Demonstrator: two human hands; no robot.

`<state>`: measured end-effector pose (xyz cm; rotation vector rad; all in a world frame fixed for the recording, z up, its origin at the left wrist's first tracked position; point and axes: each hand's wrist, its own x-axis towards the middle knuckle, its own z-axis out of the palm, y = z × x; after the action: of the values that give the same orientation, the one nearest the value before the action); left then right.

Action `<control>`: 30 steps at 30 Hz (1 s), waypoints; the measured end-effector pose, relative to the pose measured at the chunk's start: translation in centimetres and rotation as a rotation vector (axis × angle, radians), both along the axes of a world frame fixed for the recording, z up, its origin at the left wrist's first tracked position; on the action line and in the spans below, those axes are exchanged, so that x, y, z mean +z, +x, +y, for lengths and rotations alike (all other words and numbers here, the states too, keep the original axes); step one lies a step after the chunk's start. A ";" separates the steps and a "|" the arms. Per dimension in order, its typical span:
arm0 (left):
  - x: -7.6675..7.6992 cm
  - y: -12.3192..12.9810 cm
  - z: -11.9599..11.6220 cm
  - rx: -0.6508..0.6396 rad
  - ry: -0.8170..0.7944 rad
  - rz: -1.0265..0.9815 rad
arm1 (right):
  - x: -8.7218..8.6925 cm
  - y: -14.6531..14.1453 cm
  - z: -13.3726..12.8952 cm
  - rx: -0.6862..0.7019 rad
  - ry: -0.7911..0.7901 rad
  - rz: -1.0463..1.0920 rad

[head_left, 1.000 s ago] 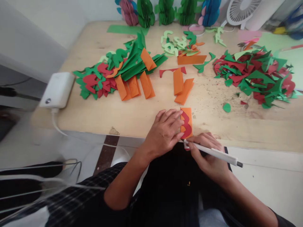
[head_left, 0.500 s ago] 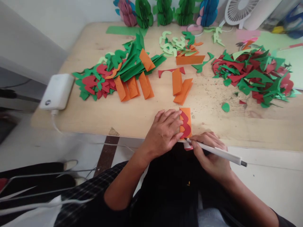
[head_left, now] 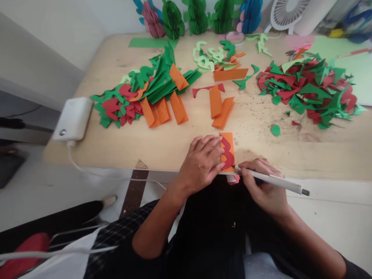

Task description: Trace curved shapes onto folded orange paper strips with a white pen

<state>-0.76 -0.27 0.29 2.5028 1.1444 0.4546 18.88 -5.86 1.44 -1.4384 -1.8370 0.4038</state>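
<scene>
At the near edge of the desk (head_left: 157, 151), pressing red cutout (head_left: 229, 157) on orange paper (head_left: 228, 136) with open left hand (head_left: 201, 166), pinching white pen (head_left: 274, 180) in closed right hand (head_left: 269, 195), now moving rightward, apparently tracing further.

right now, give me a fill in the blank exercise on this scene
The pen in the right hand has a barrel coloured ____.
The left hand holds down a red scalloped cutout lying on paper coloured ____.
The pleated paper figure nearest the fan is mostly ____.

Missing words: white, orange, blue
</scene>
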 end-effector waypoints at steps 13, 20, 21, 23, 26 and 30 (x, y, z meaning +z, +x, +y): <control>-0.1 0.2 0.1 0.013 0.018 -0.045 | 0.0 0.0 0.1 -0.036 0.020 -0.045; 0.0 0.1 -0.1 0.002 0.011 -0.010 | -0.5 0.1 -0.2 -0.076 0.000 0.008; 0.0 0.1 -0.1 0.003 0.013 -0.011 | -0.5 0.2 -0.2 -0.085 -0.025 0.038; 0.0 0.2 -0.1 0.005 0.013 -0.012 | -0.2 0.3 -0.4 -0.115 -0.085 0.149; 0.0 0.2 -0.1 0.007 0.009 -0.007 | 0.5 0.4 -0.6 -0.183 -0.137 0.379; 0.0 0.2 -0.1 0.012 0.008 0.000 | 1.4 0.5 -0.5 -0.218 -0.108 0.589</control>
<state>-0.58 -0.35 0.25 2.5037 1.1610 0.4636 19.39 -6.36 2.82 -1.3839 -1.1919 0.7344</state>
